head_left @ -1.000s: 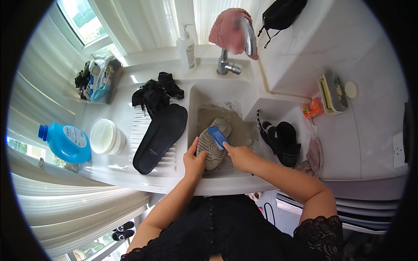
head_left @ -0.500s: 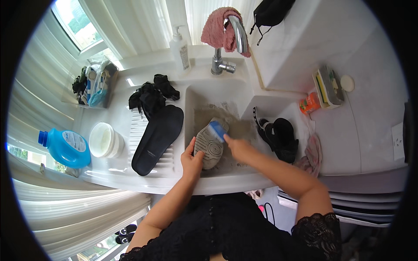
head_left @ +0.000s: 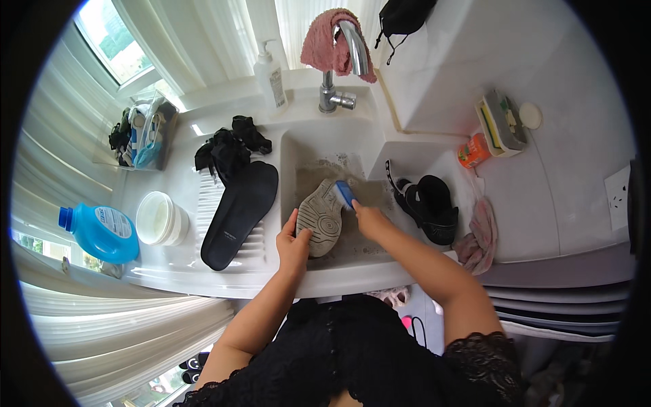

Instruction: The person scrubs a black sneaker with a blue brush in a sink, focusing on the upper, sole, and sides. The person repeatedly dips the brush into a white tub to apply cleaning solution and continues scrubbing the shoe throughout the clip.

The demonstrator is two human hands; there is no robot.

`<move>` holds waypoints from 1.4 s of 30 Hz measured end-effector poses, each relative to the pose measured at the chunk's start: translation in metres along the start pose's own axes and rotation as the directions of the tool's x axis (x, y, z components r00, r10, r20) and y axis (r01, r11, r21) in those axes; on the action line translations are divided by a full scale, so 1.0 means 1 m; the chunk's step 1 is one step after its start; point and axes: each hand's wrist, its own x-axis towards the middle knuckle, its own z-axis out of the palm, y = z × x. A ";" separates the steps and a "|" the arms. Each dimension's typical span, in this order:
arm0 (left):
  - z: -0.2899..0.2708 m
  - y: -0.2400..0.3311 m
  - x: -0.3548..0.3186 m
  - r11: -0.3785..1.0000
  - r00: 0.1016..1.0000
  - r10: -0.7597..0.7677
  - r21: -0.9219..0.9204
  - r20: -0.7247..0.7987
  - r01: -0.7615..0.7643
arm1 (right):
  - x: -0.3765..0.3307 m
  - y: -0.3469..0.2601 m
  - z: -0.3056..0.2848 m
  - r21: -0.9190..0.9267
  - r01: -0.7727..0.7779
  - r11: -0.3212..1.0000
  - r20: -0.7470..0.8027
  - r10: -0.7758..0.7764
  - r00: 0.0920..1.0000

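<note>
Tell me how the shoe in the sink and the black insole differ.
The shoe is pale grey and deeply patterned underneath; the black insole looks dark and mostly plain. The left hand holds the shoe in the basin, while the insole lies unheld on the ribbed drainboard. Both are long and rounded at the ends.

You see blue plastic brush (head_left: 345, 193), grey grooved shoe sole (head_left: 319, 218) patterned in curved rings, flat black insole (head_left: 241, 214), fluffy pink cloth (head_left: 319, 44).
</note>
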 end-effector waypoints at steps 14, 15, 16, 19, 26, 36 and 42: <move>0.001 0.006 0.001 0.998 0.997 0.015 -0.063 -0.071 -0.020 | -0.030 0.004 -0.002 0.022 0.113 0.993 -0.088 -0.110 0.990; 0.001 0.005 0.001 0.998 0.998 0.018 -0.061 -0.061 -0.021 | -0.038 -0.003 -0.008 0.017 0.121 0.992 -0.074 -0.120 0.990; 0.001 0.004 0.000 0.998 0.998 0.020 -0.059 -0.052 -0.023 | -0.043 -0.014 -0.010 0.013 0.131 0.991 -0.060 -0.130 0.990; 0.005 0.008 0.002 1.000 1.000 -0.023 -0.008 -0.017 0.023 | -0.005 -0.007 0.003 0.011 0.095 0.995 -0.094 -0.094 0.991; 0.001 0.008 0.001 1.000 0.999 -0.026 0.002 -0.020 0.026 | -0.043 -0.034 -0.001 -0.017 0.182 0.983 -0.002 -0.182 0.983; 0.005 0.012 0.002 0.998 0.999 -0.027 0.049 0.042 0.025 | 0.058 0.008 0.016 -0.016 -0.008 1.000 -0.158 0.006 0.987; 0.002 0.008 0.001 0.999 1.000 -0.021 0.027 0.023 0.020 | 0.013 -0.014 -0.005 -0.087 0.246 0.965 -0.076 -0.252 0.965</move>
